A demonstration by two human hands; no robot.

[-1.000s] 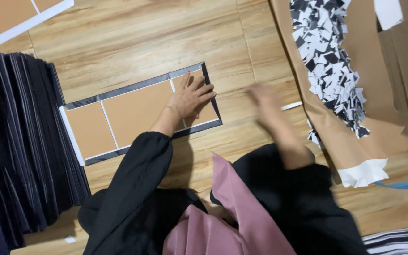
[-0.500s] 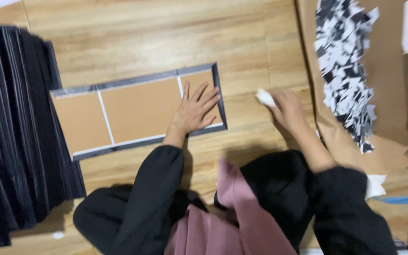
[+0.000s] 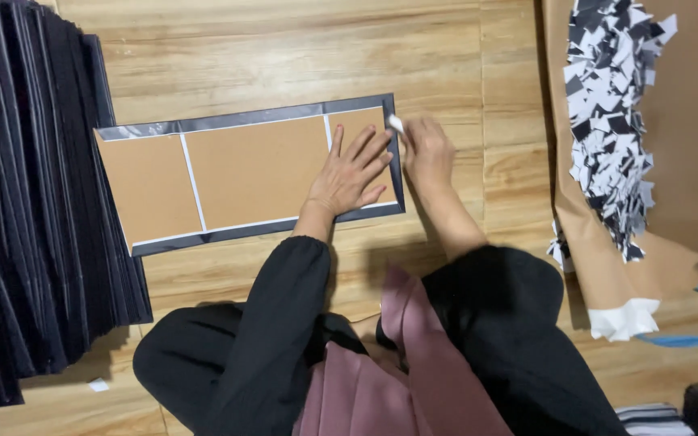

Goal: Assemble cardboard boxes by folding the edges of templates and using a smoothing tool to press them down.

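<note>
While the left hand (image 3: 351, 171) lies flat, open and empty, on the board (image 3: 244, 173), the right hand (image 3: 427, 149) pinches what looks like a white strip (image 3: 396, 123) at its corner, ready for peeling.

No packages, labels, signs or screens show here: only plain brown board panels edged in dark covering, dark stacked sheets at left, and paper scraps at right.

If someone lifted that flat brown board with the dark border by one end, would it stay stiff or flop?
The board would probably fold rather than stay flat: pale lines split it into three panels, which look like hinges. Each panel looks like stiff card. It lies thin and flat on the wooden floor, so it seems light and might slide; perhaps that is why the left hand presses on it.
</note>
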